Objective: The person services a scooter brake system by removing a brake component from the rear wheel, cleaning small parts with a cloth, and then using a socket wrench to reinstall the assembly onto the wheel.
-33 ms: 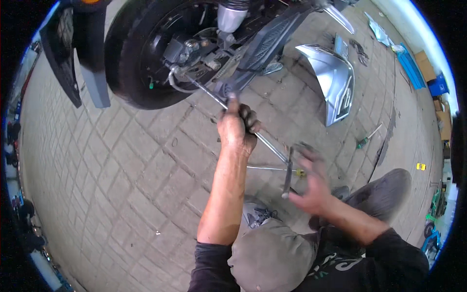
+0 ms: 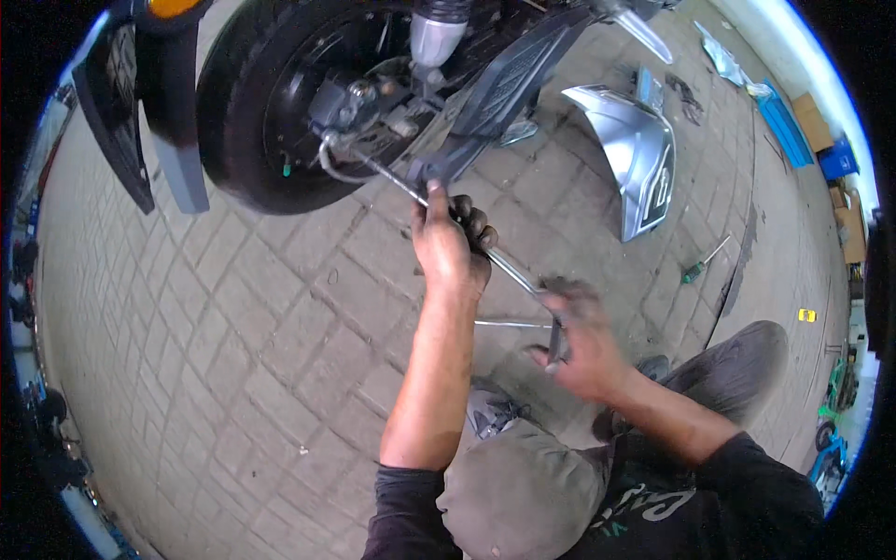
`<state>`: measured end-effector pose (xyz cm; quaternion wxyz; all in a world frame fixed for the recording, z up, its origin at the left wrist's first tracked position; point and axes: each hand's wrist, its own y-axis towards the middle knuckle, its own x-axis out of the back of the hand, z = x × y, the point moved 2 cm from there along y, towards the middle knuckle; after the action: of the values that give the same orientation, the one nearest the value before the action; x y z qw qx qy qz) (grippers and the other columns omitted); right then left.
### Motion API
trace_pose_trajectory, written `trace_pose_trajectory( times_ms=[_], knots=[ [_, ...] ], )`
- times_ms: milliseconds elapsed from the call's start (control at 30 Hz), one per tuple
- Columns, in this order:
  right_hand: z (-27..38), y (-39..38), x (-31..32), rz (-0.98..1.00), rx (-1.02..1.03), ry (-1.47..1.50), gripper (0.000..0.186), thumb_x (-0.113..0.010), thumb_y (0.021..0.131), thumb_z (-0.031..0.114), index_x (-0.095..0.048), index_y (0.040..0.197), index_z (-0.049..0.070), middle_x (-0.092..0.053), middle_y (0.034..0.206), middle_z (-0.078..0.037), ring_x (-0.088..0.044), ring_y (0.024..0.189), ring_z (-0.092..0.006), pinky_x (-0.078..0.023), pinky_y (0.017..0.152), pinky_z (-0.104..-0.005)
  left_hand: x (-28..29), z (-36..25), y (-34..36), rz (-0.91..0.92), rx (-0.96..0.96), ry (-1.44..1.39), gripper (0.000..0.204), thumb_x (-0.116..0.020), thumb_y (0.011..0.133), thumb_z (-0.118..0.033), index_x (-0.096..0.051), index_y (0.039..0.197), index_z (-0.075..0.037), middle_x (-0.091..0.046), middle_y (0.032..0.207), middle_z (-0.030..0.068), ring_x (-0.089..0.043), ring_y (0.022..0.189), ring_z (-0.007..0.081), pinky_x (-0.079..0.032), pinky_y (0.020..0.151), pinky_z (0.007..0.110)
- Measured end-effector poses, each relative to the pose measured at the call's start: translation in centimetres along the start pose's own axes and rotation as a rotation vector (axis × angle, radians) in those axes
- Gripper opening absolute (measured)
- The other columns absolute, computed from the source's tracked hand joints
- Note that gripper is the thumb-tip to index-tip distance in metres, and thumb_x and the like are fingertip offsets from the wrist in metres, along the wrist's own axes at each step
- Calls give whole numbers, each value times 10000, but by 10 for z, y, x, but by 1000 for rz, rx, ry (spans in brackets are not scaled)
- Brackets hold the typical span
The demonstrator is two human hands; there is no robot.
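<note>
My left hand (image 2: 446, 238) is closed around the long shaft of a T-handle wrench (image 2: 511, 271). The shaft slants up and left from the crossbar to the metal parts beside a black-tyred wheel (image 2: 229, 121); where its tip meets them is too small to make out. At the lower end, my right hand (image 2: 588, 350) has its fingers curled over the crossbar, with the thumb on the other side. Those fingers are smeared by motion. A grey hose (image 2: 329, 161) bends close to the far end of the shaft.
A silver body panel (image 2: 639, 163) lies on the paving at the right. Nearby rests a green-handled screwdriver (image 2: 695, 271). A thin metal rod (image 2: 509, 324) lies under the wrench. Black trim (image 2: 117, 107) hangs left of the wheel; a dark side panel (image 2: 513, 79) stands right of it.
My right hand has moved slightly up and left, and its fingers have come over the crossbar, which has turned. My left hand stays around the shaft. The view has shifted slightly.
</note>
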<state>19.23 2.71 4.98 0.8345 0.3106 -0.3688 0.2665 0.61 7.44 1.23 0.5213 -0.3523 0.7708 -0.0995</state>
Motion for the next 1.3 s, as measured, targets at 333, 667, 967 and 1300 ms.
trace_pose_trajectory(
  times_ms=[333,667,967,1300],
  knots=[
    [-18,23,23,-151,-136,50,372,-564,754,11,-499,1119,23,-563,858,-193,-565,716,-333,-451,642,-391,-48,-22,16,237,-283,349,289,-447,893,-101,-427,1180,-75,-535,725,14,-483,566,90,-402,452,233],
    [-13,61,51,-42,199,-317,369,-590,770,110,-510,1123,40,-482,739,-122,-494,693,-295,-390,667,-425,-53,-24,27,310,-163,211,245,-468,889,-195,-455,1096,-63,-574,753,61,-547,600,145,-462,489,277],
    [2,0,21,187,10,348,162,-542,813,184,-540,908,52,-583,872,-127,-572,748,-268,-446,663,-380,-49,26,12,518,429,-269,319,-452,879,-404,-502,762,-112,-315,518,-47,-281,436,84,-255,414,228],
    [-31,14,55,49,7,-145,125,-583,687,79,-519,779,23,-602,974,-162,-580,765,-260,-443,662,-373,-62,33,14,191,300,-110,294,-439,905,-341,-430,725,-109,-287,527,-34,-240,415,79,-224,396,232]
  ],
)
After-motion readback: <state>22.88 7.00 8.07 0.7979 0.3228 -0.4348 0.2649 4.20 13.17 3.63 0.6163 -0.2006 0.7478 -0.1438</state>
